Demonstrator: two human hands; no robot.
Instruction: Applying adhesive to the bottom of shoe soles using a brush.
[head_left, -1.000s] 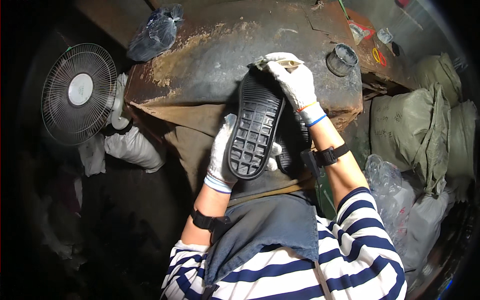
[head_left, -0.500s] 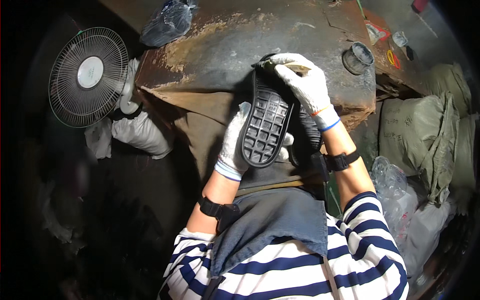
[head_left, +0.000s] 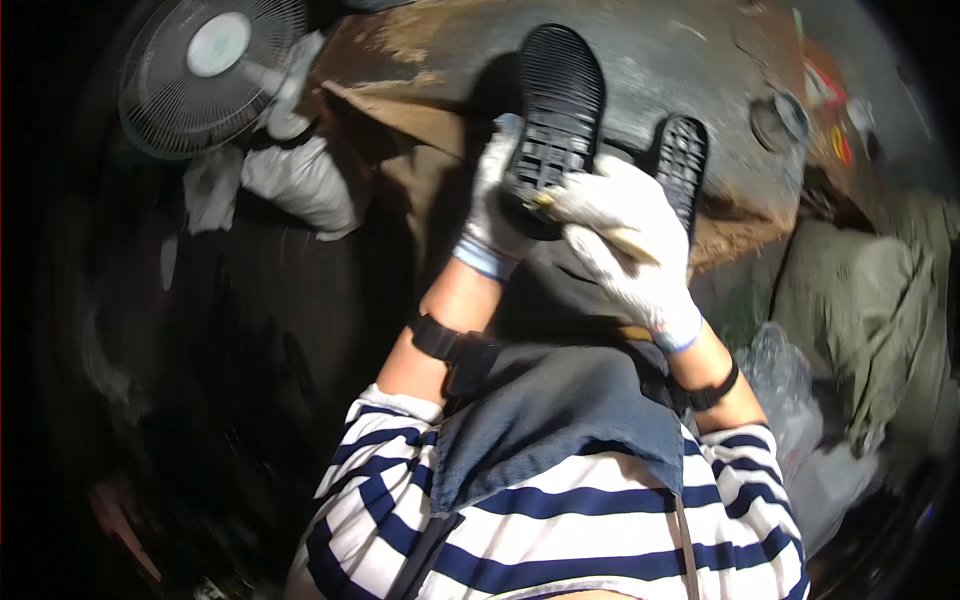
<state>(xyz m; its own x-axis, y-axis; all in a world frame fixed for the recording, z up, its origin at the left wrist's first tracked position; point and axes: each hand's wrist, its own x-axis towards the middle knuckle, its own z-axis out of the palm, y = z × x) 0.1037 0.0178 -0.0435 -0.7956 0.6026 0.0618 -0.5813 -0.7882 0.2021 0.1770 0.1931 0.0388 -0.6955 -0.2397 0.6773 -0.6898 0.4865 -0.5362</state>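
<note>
My left hand (head_left: 495, 205), in a white knitted glove, grips a black rubber shoe sole (head_left: 560, 95) from its left side and underneath. The tread faces me, with fine ribs at the far end and blocks toward the near end. My right hand (head_left: 630, 225), also gloved, is closed at the sole's near end around a slim yellowish tool (head_left: 544, 200); most of that tool is hidden by the fingers. A second black sole (head_left: 682, 165) shows beyond my right hand, tread outward. Whether it is held or rests on the table I cannot tell.
Ahead stands a worn table (head_left: 450, 80) with a brown cloth over its near edge and a grey can (head_left: 780, 122) at its right. A fan (head_left: 215, 70) and white bags (head_left: 300, 185) are at left; green sacks (head_left: 850, 290) and clear plastic bags (head_left: 780, 375) at right.
The held sole has moved away from me and been turned end for end. My right hand has come down from its far end to its near end. The second sole now shows farther right.
</note>
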